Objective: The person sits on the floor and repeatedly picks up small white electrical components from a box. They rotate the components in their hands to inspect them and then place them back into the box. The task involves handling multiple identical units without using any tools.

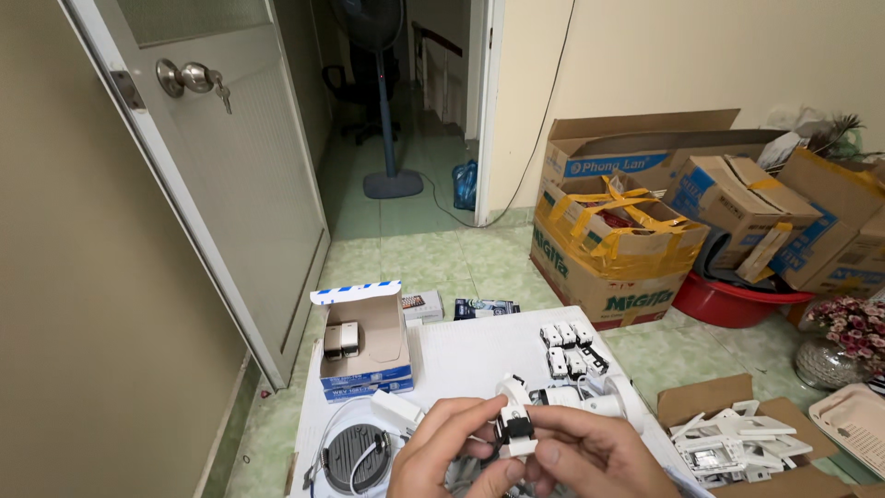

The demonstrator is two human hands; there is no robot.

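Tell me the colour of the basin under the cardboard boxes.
Red basin, clearest in the head view.

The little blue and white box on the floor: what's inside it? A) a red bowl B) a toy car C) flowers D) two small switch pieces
D: the open small box holds two small switch pieces side by side.

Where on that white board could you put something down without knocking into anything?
The white board is bare between the small open box and the cluster of white switch parts. Nearer the hands it is crowded, with a round grille at left.
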